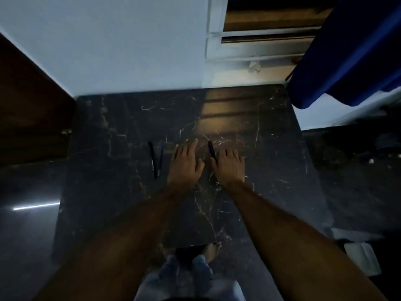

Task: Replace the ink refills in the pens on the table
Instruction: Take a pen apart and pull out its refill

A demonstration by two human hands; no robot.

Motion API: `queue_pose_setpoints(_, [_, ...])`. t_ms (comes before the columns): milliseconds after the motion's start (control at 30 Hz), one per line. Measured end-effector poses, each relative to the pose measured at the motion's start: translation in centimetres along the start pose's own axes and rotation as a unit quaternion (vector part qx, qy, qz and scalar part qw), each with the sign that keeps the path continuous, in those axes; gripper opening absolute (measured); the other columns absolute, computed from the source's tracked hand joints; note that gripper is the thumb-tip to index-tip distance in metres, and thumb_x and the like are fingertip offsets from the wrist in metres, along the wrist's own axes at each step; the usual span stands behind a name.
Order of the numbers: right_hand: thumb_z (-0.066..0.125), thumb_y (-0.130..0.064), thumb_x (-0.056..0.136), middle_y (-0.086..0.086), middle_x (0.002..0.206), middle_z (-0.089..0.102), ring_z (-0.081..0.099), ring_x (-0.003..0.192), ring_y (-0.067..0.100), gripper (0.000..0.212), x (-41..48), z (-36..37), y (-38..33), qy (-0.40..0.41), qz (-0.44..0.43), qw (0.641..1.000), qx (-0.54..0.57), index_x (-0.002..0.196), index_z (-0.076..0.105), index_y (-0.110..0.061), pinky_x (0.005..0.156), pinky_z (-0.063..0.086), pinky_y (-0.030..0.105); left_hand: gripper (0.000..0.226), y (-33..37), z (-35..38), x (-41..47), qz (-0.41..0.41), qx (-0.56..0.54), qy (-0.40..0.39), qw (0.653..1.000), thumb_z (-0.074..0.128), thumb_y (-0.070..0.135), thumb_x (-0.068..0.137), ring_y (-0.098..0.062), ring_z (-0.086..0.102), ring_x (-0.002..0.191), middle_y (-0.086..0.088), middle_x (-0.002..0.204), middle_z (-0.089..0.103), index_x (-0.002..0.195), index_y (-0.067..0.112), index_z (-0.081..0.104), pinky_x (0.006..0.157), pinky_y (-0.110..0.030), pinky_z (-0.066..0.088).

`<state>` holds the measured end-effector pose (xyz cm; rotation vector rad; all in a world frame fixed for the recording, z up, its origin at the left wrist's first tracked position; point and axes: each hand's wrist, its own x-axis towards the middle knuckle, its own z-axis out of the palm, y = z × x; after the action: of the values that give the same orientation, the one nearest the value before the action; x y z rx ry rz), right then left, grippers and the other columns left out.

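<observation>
On the dark marble table [112, 192] a black pen [152, 159] lies lengthwise left of my hands, with a thin blue refill [160, 159] right beside it. My left hand [186, 164] is flat over the table, fingers spread, holding nothing. A second black pen [211, 149] sticks out away from me between thumb and forefinger of my right hand [230, 166]. The fingers of that hand are curled, and the pen's near end is hidden under them.
A white wall runs behind the table, with a louvred window [256, 35] at the upper right and a blue curtain [347, 51] beside it. Dark wooden furniture [32, 101] stands at the left. My feet [208, 253] show below the table's near edge.
</observation>
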<state>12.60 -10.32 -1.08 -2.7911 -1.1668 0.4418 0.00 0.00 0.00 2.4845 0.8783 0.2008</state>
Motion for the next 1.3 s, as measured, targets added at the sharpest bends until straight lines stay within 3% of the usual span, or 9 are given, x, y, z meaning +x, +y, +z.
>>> queue_pose_setpoints(300, [0.059,-0.033,0.104,0.016,0.141,0.058,0.052,0.135,0.034,0.039,1.9,-1.0,0.1,-0.034,0.004,0.998,0.054,0.136,0.057,-0.011,0.113,0.043,0.052,0.035,1.3,-0.9,0.7,-0.158,-0.246,0.066,0.954,0.065,0.011,0.102,-0.021,0.069,0.101,-0.009,0.115,0.073,0.137,0.009,0.063,0.092,-0.039,0.058])
queue_pose_setpoints(400, [0.060,-0.025,0.105,0.015,0.124,0.063,0.062,0.113,0.034,0.026,0.8,-4.4,0.7,-0.008,-0.081,0.983,0.163,0.125,0.062,-0.008,0.094,0.052,0.045,0.029,3.0,-2.7,2.1,-0.230,-0.434,0.017,0.871,0.067,0.020,0.104,-0.019,0.076,0.083,-0.006,0.102,0.076,0.131,0.008,0.065,0.072,-0.037,0.065])
queue_pose_setpoints(467, [0.062,-0.017,0.104,0.014,0.117,0.065,0.068,0.098,0.031,0.020,-0.9,-7.2,1.6,0.024,-0.137,0.968,0.208,0.122,0.060,-0.009,0.079,0.057,0.043,0.013,4.7,-3.9,2.3,-0.189,-0.483,0.019,0.855,0.071,0.020,0.102,-0.016,0.078,0.071,-0.004,0.086,0.079,0.109,0.008,0.073,0.060,-0.032,0.064])
queue_pose_setpoints(533, [0.061,-0.015,0.104,0.012,0.118,0.067,0.069,0.099,0.027,0.022,-2.5,-10.0,2.7,0.068,-0.181,0.956,0.220,0.125,0.058,-0.012,0.076,0.059,0.039,0.010,6.4,-4.9,2.0,-0.142,-0.503,0.019,0.852,0.074,0.019,0.100,-0.020,0.078,0.069,-0.005,0.080,0.080,0.095,0.011,0.074,0.059,-0.032,0.064])
queue_pose_setpoints(767, [0.046,-0.031,0.111,-0.001,0.097,0.062,0.056,0.075,0.016,0.027,-6.3,-15.0,3.8,0.123,-0.207,0.951,0.192,0.128,0.060,-0.014,0.059,0.048,0.035,0.013,10.4,-7.8,0.7,-0.040,-0.551,-0.005,0.834,0.076,0.023,0.099,-0.020,0.077,0.069,-0.009,0.080,0.079,0.097,0.010,0.079,0.058,-0.028,0.062])
queue_pose_setpoints(933, [0.037,-0.046,0.109,-0.004,0.078,0.060,0.057,0.059,0.017,0.043,-6.7,-15.0,4.8,0.122,-0.190,0.964,0.141,0.132,0.061,-0.019,0.054,0.049,0.033,0.011,11.0,-7.1,0.4,-0.048,-0.580,-0.011,0.813,0.076,0.022,0.097,-0.015,0.074,0.065,-0.005,0.073,0.077,0.088,0.021,0.081,0.058,-0.027,0.061])
queue_pose_setpoints(1133, [0.039,-0.063,0.106,-0.004,0.062,0.055,0.058,0.058,0.017,0.040,-7.0,-15.1,7.9,0.098,-0.080,0.973,0.191,0.083,0.058,-0.035,0.056,0.041,0.033,0.012,6.9,-8.0,2.7,-0.089,-0.660,0.045,0.745,0.078,0.032,0.095,-0.012,0.074,0.071,0.000,0.083,0.078,0.095,0.021,0.084,0.063,-0.024,0.060])
queue_pose_setpoints(1200, [0.045,-0.058,0.107,-0.002,0.064,0.057,0.058,0.061,0.017,0.041,-7.5,-15.3,9.8,0.104,-0.050,0.959,0.260,0.075,0.055,-0.035,0.059,0.045,0.038,0.013,3.5,-9.9,4.8,-0.107,-0.643,0.063,0.756,0.081,0.032,0.093,-0.014,0.077,0.076,-0.002,0.087,0.080,0.097,0.020,0.084,0.065,-0.026,0.062])
queue_pose_setpoints(1300, [0.049,-0.058,0.106,-0.010,0.063,0.054,0.049,0.056,0.009,0.045,-8.9,-15.0,12.3,0.144,0.012,0.912,0.385,0.077,0.059,-0.024,0.056,0.039,0.032,0.014,-0.2,-9.9,6.7,-0.094,-0.540,-0.005,0.836,0.079,0.024,0.094,-0.022,0.080,0.088,-0.006,0.097,0.082,0.106,0.019,0.081,0.072,-0.030,0.064])
